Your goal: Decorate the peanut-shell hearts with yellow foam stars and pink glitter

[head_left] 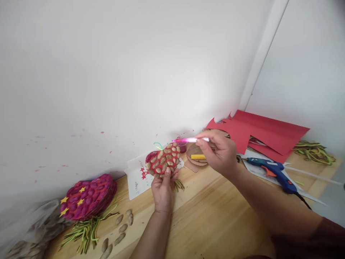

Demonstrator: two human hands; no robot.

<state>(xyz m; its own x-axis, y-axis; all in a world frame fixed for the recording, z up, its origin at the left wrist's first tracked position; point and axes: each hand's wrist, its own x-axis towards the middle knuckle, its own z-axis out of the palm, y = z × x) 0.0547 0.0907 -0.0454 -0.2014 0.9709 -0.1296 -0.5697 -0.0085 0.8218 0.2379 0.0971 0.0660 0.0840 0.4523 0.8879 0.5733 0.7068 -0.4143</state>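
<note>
Raised above the table, a rounded red craft piece [163, 160] is covered with peanut shells; most are bare tan and its upper left part is painted magenta. My left hand [163, 190] grips its lower edge, thumb in front. A green loop stands at its top and dark yellow-green strands hang beneath. In my right hand [217, 149] is a white-handled paintbrush [190, 140], pinched between thumb and fingers. Its pink-stained tip points left, just above the craft piece; I cannot tell whether they touch. Behind them sits a small cup of magenta paint [182, 146], partly hidden.
Finished-looking magenta peanut pieces [90, 198] with yellow stars lie stacked at left, near loose peanuts [123, 228] and a plastic bag [35, 226]. At right are a blue glue gun [272, 167], red card [258, 129] and yarn [314, 151]. Pink splatters mark the wall [102, 132].
</note>
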